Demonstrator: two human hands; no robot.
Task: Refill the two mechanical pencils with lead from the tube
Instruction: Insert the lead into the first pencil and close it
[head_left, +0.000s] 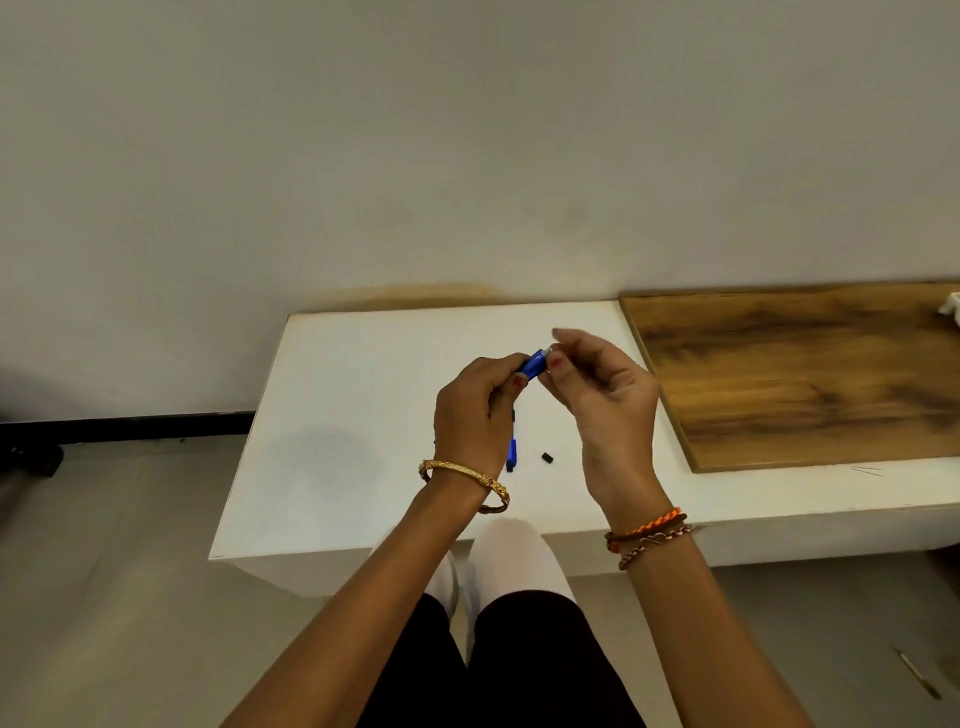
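**A:** Both hands are up over the low white table (363, 364). The left hand (475, 410) has its fingers curled round a blue plastic mechanical pencil (532, 362), upper end tilted up and to the right.

**B:** And the right hand (597, 389) is at that very end — thumb and forefinger pinched together just beside the pencil's pale tip. Something fine could be held there, a lead perhaps, but it is too small to tell.

**A:** Look down at the tabletop. A second blue pencil (511, 454) lies below the left hand, partly hidden by it, and a small black cap (547, 458) sits just beside it, apart from both pencils.

**B:** That loose cap suggests the held pencil is open at the top. So the judgement here is the filling step on pencil one — lead going in, or about to.

**A:** Where is the lead tube? It cannot be picked out; it may be behind the left hand.

**B:** Two thin dark slivers (866, 471) lie near the wooden board (800, 374) at the right, possibly spare leads.

**A:** So, early days — the first pencil wants its lead seated and its cap back on, and the second looks untouched.
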